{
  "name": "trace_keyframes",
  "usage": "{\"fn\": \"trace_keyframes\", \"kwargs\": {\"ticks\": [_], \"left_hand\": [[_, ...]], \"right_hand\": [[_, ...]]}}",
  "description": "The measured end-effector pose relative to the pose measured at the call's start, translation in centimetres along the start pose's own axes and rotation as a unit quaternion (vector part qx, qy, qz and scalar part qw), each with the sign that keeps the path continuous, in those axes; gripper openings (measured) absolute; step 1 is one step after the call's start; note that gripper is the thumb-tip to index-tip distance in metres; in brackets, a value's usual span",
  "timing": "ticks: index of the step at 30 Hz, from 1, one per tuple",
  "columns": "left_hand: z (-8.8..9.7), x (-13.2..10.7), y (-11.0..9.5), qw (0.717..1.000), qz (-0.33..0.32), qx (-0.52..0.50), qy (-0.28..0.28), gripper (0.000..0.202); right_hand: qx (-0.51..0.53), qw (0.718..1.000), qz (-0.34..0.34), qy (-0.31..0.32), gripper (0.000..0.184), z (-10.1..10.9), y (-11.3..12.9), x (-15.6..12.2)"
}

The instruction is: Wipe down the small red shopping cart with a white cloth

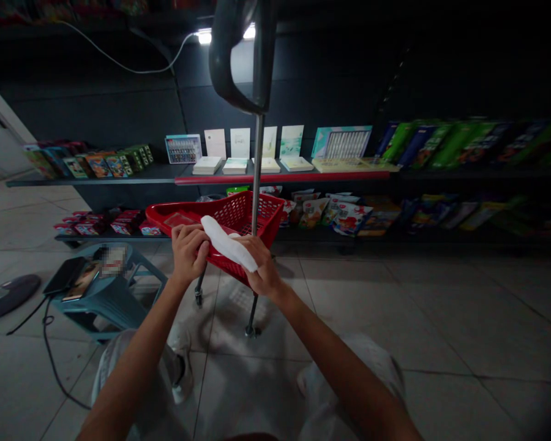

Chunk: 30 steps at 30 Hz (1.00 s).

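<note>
A red plastic basket (239, 211) is tilted in front of me, above the tiled floor. My left hand (187, 248) is closed over its near rim at the left. My right hand (261, 269) is closed on a white cloth (227, 244) that lies folded across the basket's near edge between both hands. A thin metal pole (256, 177) rises just behind the basket. My knees in pale trousers show at the bottom.
Dark shelves (280, 177) behind the basket carry cards, boxes and snack packets. A teal stool (112, 294) at the left holds a phone and a booklet, with a cable trailing on the floor. A dark rounded object (239, 55) hangs overhead.
</note>
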<state>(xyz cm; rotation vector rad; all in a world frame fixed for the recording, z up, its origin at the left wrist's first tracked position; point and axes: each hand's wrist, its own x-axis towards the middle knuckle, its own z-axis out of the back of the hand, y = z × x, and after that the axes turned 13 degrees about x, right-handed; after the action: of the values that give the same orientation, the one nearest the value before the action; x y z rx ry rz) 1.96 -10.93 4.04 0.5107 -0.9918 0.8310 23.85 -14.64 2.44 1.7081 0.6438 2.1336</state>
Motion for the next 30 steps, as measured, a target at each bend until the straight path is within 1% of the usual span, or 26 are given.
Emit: {"fn": "trace_keyframes", "kwargs": {"ticks": [1,2,3,4,5,6,7,8,9,10,11,12,13,15,16,18,20,21,22,24,27,30], "left_hand": [[-0.2,-0.2,0.4,1.0,0.007,-0.005,-0.017,0.034],[-0.3,-0.5,0.7,0.999,0.019,-0.01,-0.036,0.036],[-0.4,-0.7,1.0,0.998,0.034,-0.013,-0.054,0.038],[-0.5,-1.0,1.1,0.996,0.053,-0.013,-0.065,0.041],[-0.6,-1.2,1.2,0.995,0.074,-0.012,-0.07,0.045],[-0.5,-1.4,1.2,0.993,0.095,-0.01,-0.07,0.047],[-0.5,-1.5,1.2,0.99,0.117,-0.007,-0.074,0.049],[-0.3,-1.7,1.0,0.987,0.139,-0.003,-0.084,0.048],[-0.2,-1.8,0.8,0.982,0.157,0.001,-0.104,0.045],[0.0,-1.9,0.5,0.977,0.169,0.005,-0.128,0.042],[0.1,-2.0,0.1,0.974,0.171,0.009,-0.148,0.038],[0.2,-2.1,-0.5,0.973,0.163,0.013,-0.162,0.035],[0.2,-2.3,-1.1,0.976,0.146,0.016,-0.163,0.034],[0.0,-2.7,-2.4,0.986,0.096,0.022,-0.134,0.033],[-0.2,-2.9,-3.0,0.991,0.072,0.031,-0.111,0.034],[-0.7,-3.3,-3.9,0.994,0.051,0.064,-0.074,0.036],[-1.1,-3.6,-4.2,0.992,0.046,0.099,-0.066,0.035],[-1.2,-3.6,-4.1,0.99,0.044,0.111,-0.071,0.034],[-1.2,-3.6,-3.9,0.989,0.039,0.118,-0.079,0.031],[-1.1,-3.6,-3.3,0.988,0.03,0.122,-0.091,0.027],[-0.7,-3.5,-2.5,0.987,0.028,0.124,-0.094,0.024],[-0.4,-3.7,-1.7,0.989,0.044,0.12,-0.078,0.024]], "right_hand": [[0.049,0.998,-0.03,-0.032,0.037,-0.2,-0.2,0.1],[0.099,0.989,-0.065,-0.086,0.039,-0.5,-0.3,0.2],[0.144,0.972,-0.101,-0.157,0.042,-0.6,-0.5,0.4],[0.182,0.945,-0.131,-0.238,0.047,-0.7,-0.7,0.8],[0.209,0.912,-0.15,-0.319,0.053,-0.6,-0.9,1.2],[0.228,0.878,-0.157,-0.39,0.058,-0.3,-1.2,1.7],[0.241,0.847,-0.156,-0.447,0.063,0.2,-1.5,2.2],[0.248,0.823,-0.15,-0.489,0.066,0.8,-1.8,2.7],[0.252,0.805,-0.144,-0.517,0.068,1.6,-2.2,3.2],[0.251,0.793,-0.141,-0.537,0.07,2.3,-2.6,3.7],[0.248,0.787,-0.14,-0.547,0.071,2.8,-2.9,4.0],[0.243,0.789,-0.143,-0.546,0.072,3.1,-3.2,4.2],[0.237,0.799,-0.148,-0.533,0.072,3.2,-3.4,4.4],[0.228,0.836,-0.169,-0.47,0.072,2.2,-3.4,4.3],[0.223,0.859,-0.185,-0.422,0.072,1.4,-3.1,4.2],[0.205,0.906,-0.221,-0.299,0.069,-0.8,-2.5,3.8],[0.164,0.939,-0.239,-0.187,0.066,-2.8,-2.1,3.4],[0.136,0.95,-0.239,-0.149,0.065,-3.6,-2.0,3.2],[0.106,0.958,-0.233,-0.125,0.065,-4.2,-2.1,2.9],[0.054,0.969,-0.219,-0.098,0.065,-4.6,-2.7,2.5],[-0.01,0.981,-0.186,-0.052,0.061,-4.3,-3.9,1.9],[-0.064,0.988,-0.137,-0.017,0.055,-3.8,-4.6,1.4]]}}
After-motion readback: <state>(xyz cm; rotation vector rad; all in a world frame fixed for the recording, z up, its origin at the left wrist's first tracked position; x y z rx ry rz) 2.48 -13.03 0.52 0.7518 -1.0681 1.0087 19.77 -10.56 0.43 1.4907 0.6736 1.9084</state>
